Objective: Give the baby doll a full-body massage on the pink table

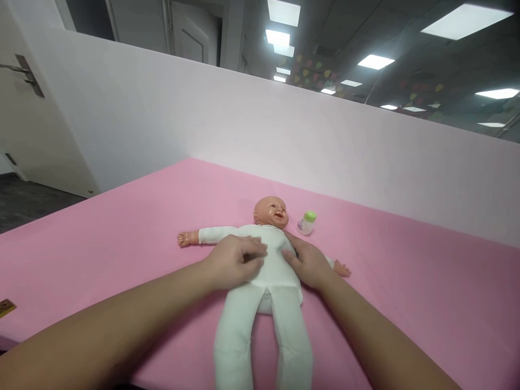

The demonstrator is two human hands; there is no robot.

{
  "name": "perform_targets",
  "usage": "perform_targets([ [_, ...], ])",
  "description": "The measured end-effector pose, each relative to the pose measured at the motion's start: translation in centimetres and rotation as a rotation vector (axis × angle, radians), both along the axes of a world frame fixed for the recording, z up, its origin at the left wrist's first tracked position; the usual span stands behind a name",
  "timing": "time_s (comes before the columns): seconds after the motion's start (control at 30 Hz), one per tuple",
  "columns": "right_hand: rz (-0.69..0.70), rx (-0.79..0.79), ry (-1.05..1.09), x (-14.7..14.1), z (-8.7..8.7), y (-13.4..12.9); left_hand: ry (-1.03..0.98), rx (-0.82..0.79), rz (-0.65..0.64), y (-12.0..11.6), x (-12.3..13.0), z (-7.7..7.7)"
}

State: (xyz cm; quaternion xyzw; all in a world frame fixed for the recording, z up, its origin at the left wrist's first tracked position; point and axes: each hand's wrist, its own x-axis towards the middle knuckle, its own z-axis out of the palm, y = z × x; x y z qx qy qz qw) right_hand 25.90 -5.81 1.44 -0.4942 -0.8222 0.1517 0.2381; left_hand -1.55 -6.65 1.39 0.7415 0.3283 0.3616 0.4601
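Note:
A baby doll point(266, 271) with a white cloth body lies on its back on the pink surface, arms stretched out to both sides and head at the far end. My left hand point(238, 261) is at the doll's chest on the left, its fingers bent and apart, holding nothing. Against the other side of the chest rests my right hand point(306, 260), thumb on the white cloth and fingers spread toward the doll's shoulder. A small bottle point(307, 222) with a green cap stands just right of the doll's head.
The pink padded surface point(134, 216) meets a white wall point(260, 119) at the back. A small yellow-brown label point(7, 307) is at the left edge. Beyond it on the left stands a door point(36, 108) with a metal handle.

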Motion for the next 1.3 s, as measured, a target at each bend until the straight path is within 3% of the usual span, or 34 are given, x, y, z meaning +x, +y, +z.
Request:
perform_targets([
  [0.13, -0.002, 0.015, 0.037, -0.2, 0.2, -0.2, 0.021, 0.154, -0.319, -2.2, -0.7, 2.1],
  [0.3, 0.009, 0.021, 0.083, -0.2, 0.2, -0.3, 0.265, 0.357, -0.41, -2.7, -0.3, 2.1],
  [0.47, 0.073, 0.09, 0.134, -0.3, -0.3, -0.2, 0.367, 0.349, -0.247, 0.6, 0.6, 0.2],
  [0.63, 0.087, 0.117, 0.14, -0.3, -0.6, -0.1, 0.285, 0.243, -0.033, 3.5, 1.4, -1.0],
  [0.93, -0.066, 0.178, 0.113, -0.1, -1.6, 0.0, 0.237, 0.133, 0.188, 4.1, 0.6, -2.3],
  [1.03, -0.127, 0.266, 0.151, -0.2, -1.8, -0.5, 0.2, 0.108, 0.235, 4.5, 0.1, -2.9],
  [1.13, 0.006, 0.375, 0.278, -1.1, -1.0, -2.2, 0.192, 0.112, 0.27, 4.5, -0.1, -3.3],
  [1.3, 0.564, 0.347, 0.416, -4.7, 1.3, -7.2, 0.38, 0.188, 0.325, 4.1, 0.1, -3.1],
])
